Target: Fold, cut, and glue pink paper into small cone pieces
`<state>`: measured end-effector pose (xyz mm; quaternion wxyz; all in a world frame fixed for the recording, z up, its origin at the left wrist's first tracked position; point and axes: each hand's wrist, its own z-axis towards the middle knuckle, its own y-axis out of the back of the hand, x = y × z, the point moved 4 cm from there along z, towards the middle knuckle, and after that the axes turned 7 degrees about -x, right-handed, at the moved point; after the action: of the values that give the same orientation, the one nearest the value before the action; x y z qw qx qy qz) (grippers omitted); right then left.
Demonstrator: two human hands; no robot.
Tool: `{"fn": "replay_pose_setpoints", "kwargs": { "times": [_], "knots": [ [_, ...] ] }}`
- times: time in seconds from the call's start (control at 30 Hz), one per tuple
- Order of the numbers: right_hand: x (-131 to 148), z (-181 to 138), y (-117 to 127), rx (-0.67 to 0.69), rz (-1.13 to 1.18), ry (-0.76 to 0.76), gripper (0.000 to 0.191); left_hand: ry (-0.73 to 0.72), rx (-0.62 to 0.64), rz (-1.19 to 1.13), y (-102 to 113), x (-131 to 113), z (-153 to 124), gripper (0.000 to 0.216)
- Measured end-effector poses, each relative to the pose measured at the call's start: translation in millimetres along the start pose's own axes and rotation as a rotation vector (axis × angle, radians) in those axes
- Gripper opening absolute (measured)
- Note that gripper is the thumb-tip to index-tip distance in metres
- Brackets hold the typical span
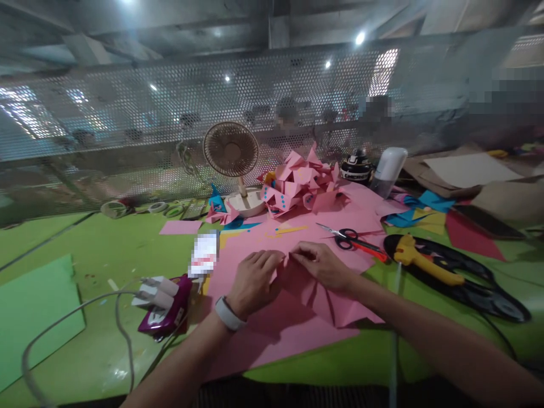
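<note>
My left hand (257, 280), with a grey band on its wrist, is closed with its fingertips pinching the left edge of a folded piece of pink paper (304, 286). My right hand (323, 266) grips the same piece from the other side, thumb and fingers together near its top. Creases run down the paper, and one corner spreads out to the lower right under my right forearm. Beneath both hands lies a large flat sheet of pink paper (272, 345). Black-handled scissors (346, 238) and an orange-red cutter (369, 249) rest just beyond my right hand.
Folded pink paper pieces (297, 181) are heaped at the back beside a small fan (232, 150). A purple power strip (164, 323) with white plugs and loose cables sits left. On the right lies a black and yellow tool (429, 263). A perforated screen (148, 124) stands behind.
</note>
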<state>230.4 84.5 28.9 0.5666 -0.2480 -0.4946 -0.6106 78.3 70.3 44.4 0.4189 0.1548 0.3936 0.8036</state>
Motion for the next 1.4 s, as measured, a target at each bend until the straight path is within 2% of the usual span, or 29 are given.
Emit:
{"fn": "replay_pose_setpoints", "kwargs": {
  "times": [0.07,0.13,0.2,0.27,0.33,0.43,0.53,0.63,0.67,0.77,0.8,0.87,1.0,1.23,1.4],
  "knots": [
    [-2,4,3,-0.039,0.08,-0.054,0.024,0.237,-0.012,-0.247,1,8,1,0.023],
    [-4,6,6,-0.086,0.108,-0.077,0.028,0.415,0.041,-0.533,-4,12,1,0.021],
    [-4,8,7,-0.111,0.126,-0.068,0.028,0.516,0.085,-0.784,-10,15,1,0.021],
    [-3,8,8,-0.098,0.155,-0.059,0.027,0.591,0.042,-0.949,-13,21,1,0.02],
    [-2,7,8,-0.058,0.154,-0.065,0.027,0.662,-0.051,-1.019,-14,30,1,0.018],
    [-1,6,12,-0.058,0.034,-0.038,0.026,0.699,-0.175,-0.97,-10,42,0,0.017],
    [9,3,21,-0.194,-0.14,0.161,0.02,0.711,-0.29,-0.96,-1,47,0,0.019],
    [23,-2,26,-0.302,-0.311,0.383,0.024,0.812,-0.37,-1.081,6,46,0,0.017],
    [25,-4,27,-0.327,-0.376,0.445,0.027,0.856,-0.335,-1.166,5,43,0,0.021],
    [27,-9,26,-0.367,-0.582,0.606,0.033,1.002,-0.102,-1.546,-5,28,0,0.04],
    [26,-10,24,-0.363,-0.643,0.649,0.034,1.059,-0.057,-1.668,-9,23,-1,0.041],
    [23,-12,21,-0.34,-0.738,0.715,0.036,1.146,-0.052,-1.834,-16,18,-6,0.03],
    [21,-15,15,-0.334,-0.817,0.777,0.038,1.159,-0.106,-1.907,-26,20,-14,0.015],
    [28,-17,12,-0.307,-0.82,0.79,0.037,1.059,-0.133,-1.911,-25,22,-12,0.015],
    [25,-19,6,-0.275,-0.788,0.791,0.037,1.059,-0.189,-1.931,-24,21,-11,0.014]
  ]
}}
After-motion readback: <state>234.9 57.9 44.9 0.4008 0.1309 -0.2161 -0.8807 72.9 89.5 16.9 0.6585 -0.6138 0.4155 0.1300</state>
